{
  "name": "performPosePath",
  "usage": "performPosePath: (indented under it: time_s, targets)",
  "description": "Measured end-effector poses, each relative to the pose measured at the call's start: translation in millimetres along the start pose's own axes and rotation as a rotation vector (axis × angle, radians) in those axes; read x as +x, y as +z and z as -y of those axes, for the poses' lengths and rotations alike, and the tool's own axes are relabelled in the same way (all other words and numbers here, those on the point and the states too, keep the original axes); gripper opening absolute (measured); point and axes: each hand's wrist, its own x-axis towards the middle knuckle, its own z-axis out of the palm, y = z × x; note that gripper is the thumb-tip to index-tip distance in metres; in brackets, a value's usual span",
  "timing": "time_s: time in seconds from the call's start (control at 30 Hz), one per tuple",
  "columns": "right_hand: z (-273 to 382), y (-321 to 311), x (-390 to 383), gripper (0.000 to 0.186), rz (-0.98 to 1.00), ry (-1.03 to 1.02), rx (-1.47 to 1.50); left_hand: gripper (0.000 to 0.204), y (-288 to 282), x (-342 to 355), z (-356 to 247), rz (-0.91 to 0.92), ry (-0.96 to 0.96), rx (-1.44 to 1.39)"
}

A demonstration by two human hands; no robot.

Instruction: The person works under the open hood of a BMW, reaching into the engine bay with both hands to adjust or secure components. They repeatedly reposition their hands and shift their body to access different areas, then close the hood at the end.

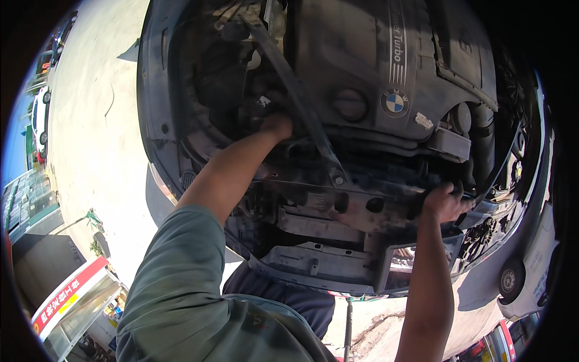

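Observation:
My left hand point(277, 125) reaches down into the dark left side of a car's engine bay, beside a diagonal metal brace point(297, 90). Shadow hides its fingers, so what they touch cannot be made out. At the front right, my right hand point(445, 203) lies by the end of the front crossmember point(356, 199), its fingers bent around something dark that I cannot make out. Between and beyond the hands sits the grey plastic engine cover point(350, 60), with a round oil filler cap point(350, 105) on it.
The brace is bolted to the crossmember near the middle. Below it, the car's front end is stripped, showing a grey lower panel point(313, 259) and a square frame point(416, 259). A silver car point(531, 271) stands at right; pale pavement point(96, 120) stretches left.

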Motion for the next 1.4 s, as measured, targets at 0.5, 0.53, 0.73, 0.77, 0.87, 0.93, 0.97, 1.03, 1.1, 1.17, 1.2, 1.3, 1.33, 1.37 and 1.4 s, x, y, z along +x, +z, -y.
performPosePath:
  time_s: [0.5, 0.53, 0.73, 0.77, 0.87, 0.93, 0.97, 1.03, 1.1, 1.17, 1.2, 1.3, 1.33, 1.37, 1.4]
  targets:
    - [-0.5, -1.0, -0.8, 0.055, 0.033, -0.005, -0.023, 0.031, -8.4, -12.8, -7.8, 0.003, -0.077, -0.092]
    - [-0.1, -1.3, -1.1, 0.055, 0.032, -0.003, -0.024, 0.031, -9.7, -14.2, -8.6, 0.003, -0.076, -0.091]
    - [-3.0, 1.2, 0.1, 0.054, 0.030, 0.006, -0.012, 0.030, -17.1, -20.3, -14.3, 0.029, -0.093, -0.105]
    - [-3.1, 1.2, 0.2, 0.054, 0.031, 0.005, -0.016, 0.030, -18.0, -19.8, -13.9, 0.036, -0.097, -0.108]
    - [-3.0, 1.9, 0.2, 0.054, 0.027, 0.004, -0.022, 0.031, -16.8, -19.6, -13.5, 0.022, -0.101, -0.122]
    - [-2.3, 2.5, 0.2, 0.053, 0.014, 0.007, -0.016, 0.031, -14.1, -17.3, -11.6, 0.011, -0.087, -0.113]
    - [-2.8, 2.9, 0.8, 0.053, 0.011, 0.003, -0.013, 0.032, -13.0, -16.1, -10.7, 0.012, -0.072, -0.098]
    - [-4.4, 3.9, 1.4, 0.053, 0.005, -0.006, -0.009, 0.032, -9.5, -12.7, -9.0, 0.011, -0.064, -0.088]
    - [-5.1, 4.0, 2.0, 0.052, 0.000, -0.011, -0.013, 0.032, -6.5, -10.2, -7.4, 0.007, -0.078, -0.100]
    - [-4.3, 3.9, 0.7, 0.052, -0.001, -0.013, -0.014, 0.032, -3.8, -9.8, -3.9, 0.008, -0.076, -0.097]
    - [-5.0, 3.8, 0.5, 0.052, -0.003, -0.012, -0.016, 0.032, -4.9, -10.8, -5.9, 0.010, -0.070, -0.097]
    - [-4.8, 4.0, -0.2, 0.052, -0.007, -0.011, -0.011, 0.032, -6.0, -12.9, -6.0, 0.008, -0.063, -0.070]
    - [-3.7, 4.4, -0.9, 0.052, -0.007, -0.012, -0.004, 0.032, -4.8, -12.1, -2.5, 0.007, -0.051, -0.067]
    - [-2.5, 5.4, -3.4, 0.052, -0.011, -0.019, -0.007, 0.032, -4.5, -11.8, 2.0, 0.005, -0.039, -0.062]
    - [-4.2, 7.4, -4.0, 0.052, -0.017, -0.021, -0.013, 0.032, -4.2, -8.8, 4.0, 0.004, -0.022, -0.054]
